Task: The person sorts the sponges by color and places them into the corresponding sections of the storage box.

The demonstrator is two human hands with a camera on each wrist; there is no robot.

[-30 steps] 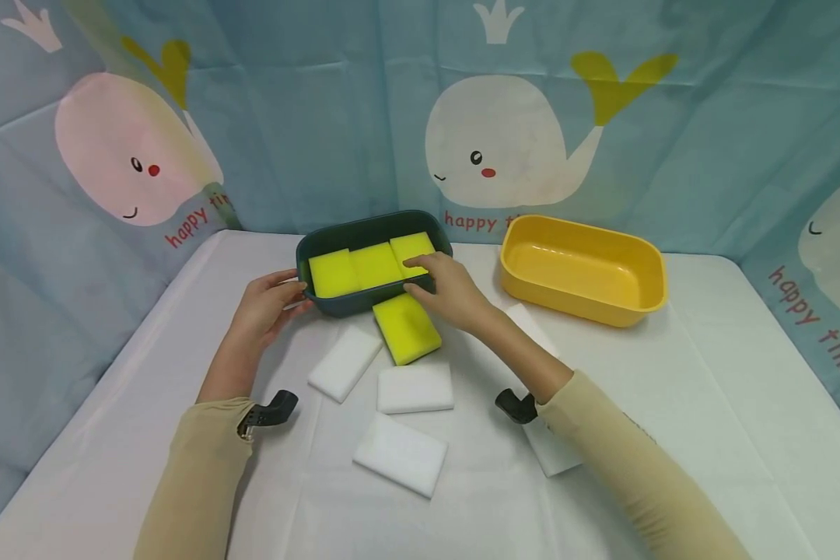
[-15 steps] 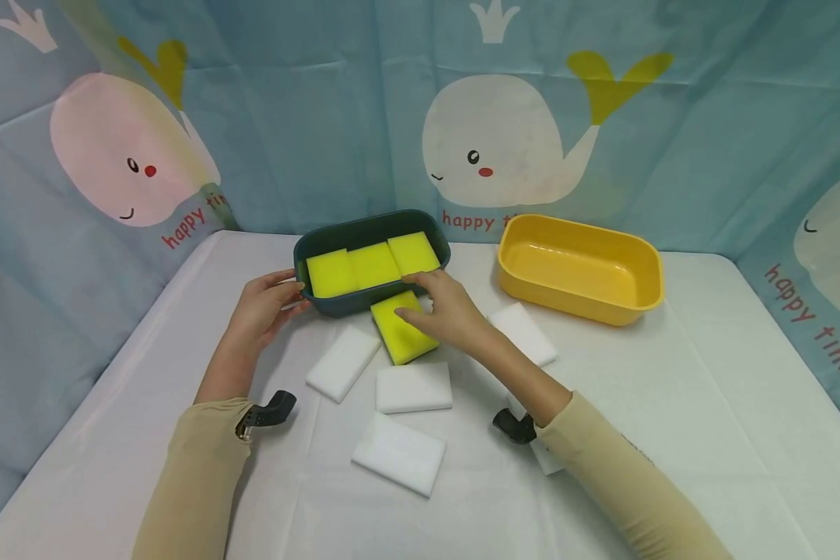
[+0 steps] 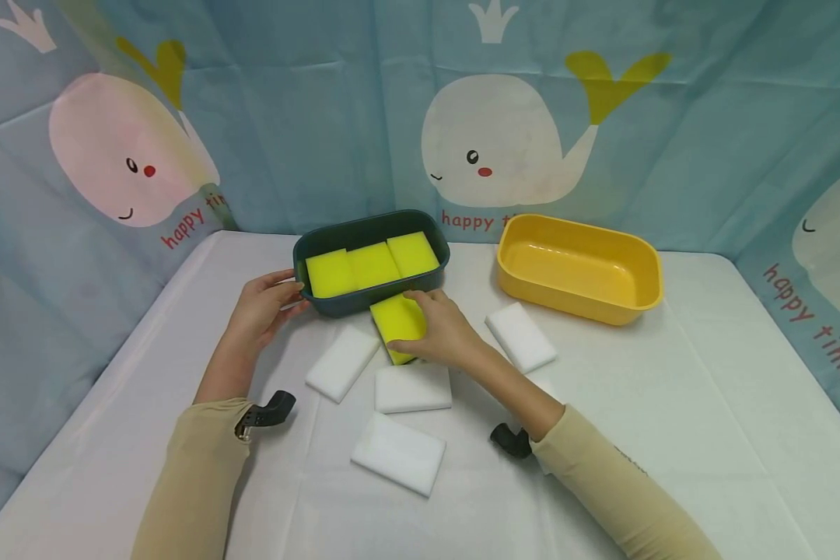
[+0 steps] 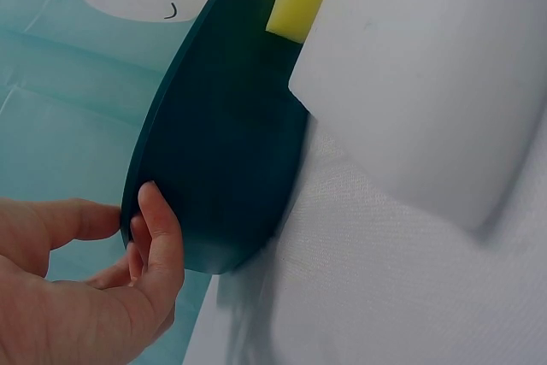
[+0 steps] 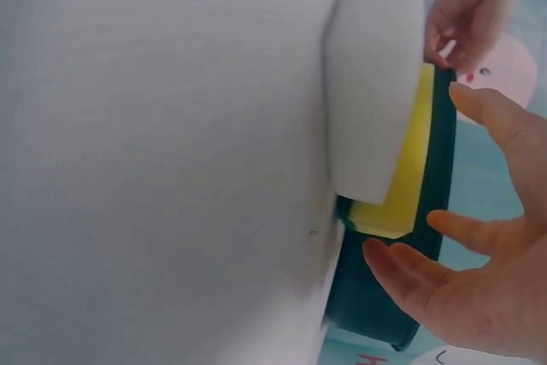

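My left hand (image 3: 262,307) grips the left end of a dark green plastic bin (image 3: 346,304), thumb and fingers on either side of its wall (image 4: 214,151). Three yellow sponges (image 3: 372,266) lie side by side inside it. Another yellow sponge (image 3: 392,315) lies on the table against the bin's front. My right hand (image 3: 444,330) hovers over this sponge, fingers spread across it and hiding its right part. In the right wrist view the fingers (image 5: 483,108) stand apart, near the sponge (image 5: 402,198); contact cannot be made out.
White sponges (image 3: 343,362) (image 3: 413,388) (image 3: 399,455) lie in front of the bin. Another white sponge (image 3: 521,337) lies right of my right hand, and one more is mostly hidden under the right forearm. A yellow bin (image 3: 581,299) holding nothing stands at the back right. A whale-print curtain (image 3: 364,117) hangs behind.
My right hand has drawn back from the sponge at the bin's right end, down over the loose yellow sponge. The left hand has kept its place on the bin.
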